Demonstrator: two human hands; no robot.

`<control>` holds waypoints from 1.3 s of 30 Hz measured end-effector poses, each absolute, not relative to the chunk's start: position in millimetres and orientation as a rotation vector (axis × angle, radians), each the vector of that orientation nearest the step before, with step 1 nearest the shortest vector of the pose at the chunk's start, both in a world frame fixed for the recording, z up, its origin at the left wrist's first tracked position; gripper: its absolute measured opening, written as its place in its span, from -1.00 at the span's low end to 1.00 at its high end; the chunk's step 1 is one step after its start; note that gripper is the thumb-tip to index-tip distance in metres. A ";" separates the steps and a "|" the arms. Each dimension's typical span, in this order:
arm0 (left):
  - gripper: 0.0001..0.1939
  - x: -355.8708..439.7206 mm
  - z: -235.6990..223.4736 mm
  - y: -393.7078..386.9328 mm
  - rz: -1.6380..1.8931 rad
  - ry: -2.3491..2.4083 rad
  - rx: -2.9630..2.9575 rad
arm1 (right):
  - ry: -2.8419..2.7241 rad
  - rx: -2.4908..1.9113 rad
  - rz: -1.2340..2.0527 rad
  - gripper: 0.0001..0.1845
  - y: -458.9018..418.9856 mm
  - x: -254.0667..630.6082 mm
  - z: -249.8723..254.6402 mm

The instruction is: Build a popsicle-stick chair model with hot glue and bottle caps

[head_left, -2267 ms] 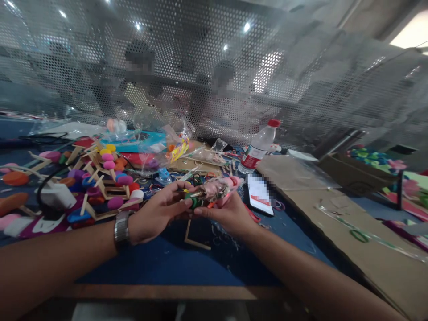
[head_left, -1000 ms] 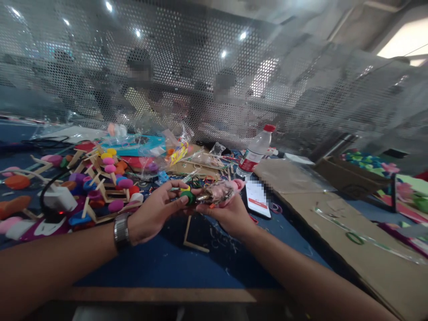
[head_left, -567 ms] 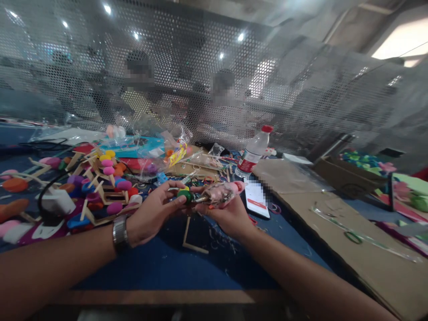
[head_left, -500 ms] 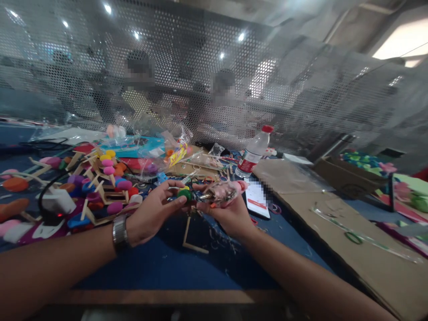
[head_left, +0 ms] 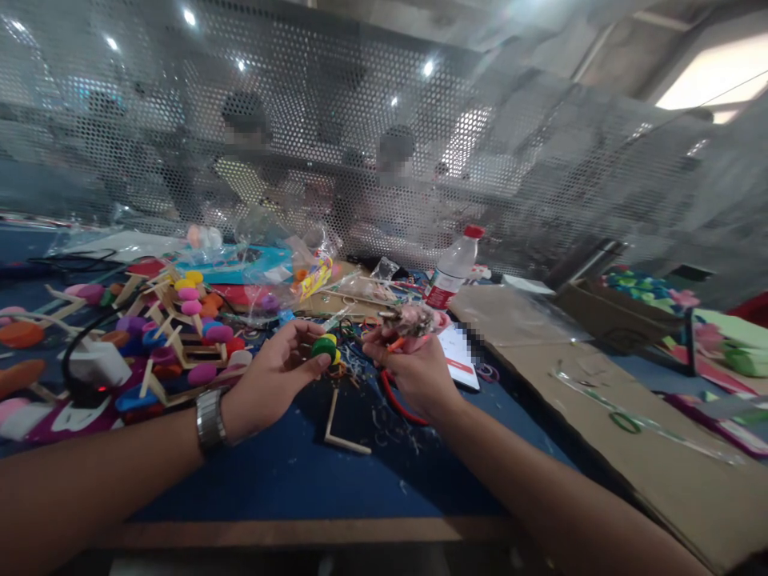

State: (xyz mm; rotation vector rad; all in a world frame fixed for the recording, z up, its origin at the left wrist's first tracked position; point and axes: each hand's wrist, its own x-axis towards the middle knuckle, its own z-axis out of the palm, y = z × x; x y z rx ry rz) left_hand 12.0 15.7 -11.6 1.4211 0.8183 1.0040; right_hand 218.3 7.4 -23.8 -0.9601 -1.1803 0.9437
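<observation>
My left hand [head_left: 273,372] pinches a small green and yellow round piece [head_left: 325,347] between thumb and fingers. Opposite it, my right hand [head_left: 420,382] is closed around a pink, crusted glue gun [head_left: 415,322] with an orange trigger, its metal tip pointing left. A gap separates the tip from the round piece. On the blue table beneath lies an L-shaped pair of wooden sticks [head_left: 331,424], near thin strings of glue. A red loop [head_left: 399,404] hangs or lies below my right hand; which one, I cannot tell.
Colourful rounded pieces joined to wooden sticks [head_left: 180,328] crowd the left, beside a white plug [head_left: 99,362]. A water bottle [head_left: 450,268] and a phone [head_left: 461,360] sit beyond my right hand. Cardboard [head_left: 576,392] covers the right. A perforated screen [head_left: 336,104] stands behind.
My hands have moved apart. The glue gun has drawn back from the round piece and its tip has lifted. More yellow shows on the piece, and the red loop has come into view.
</observation>
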 end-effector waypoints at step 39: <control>-0.70 2.2 -15.8 15.6 0.662 1.179 2.576 | -1.347 -1.087 1.365 -0.52 8.5 208.0 -22.4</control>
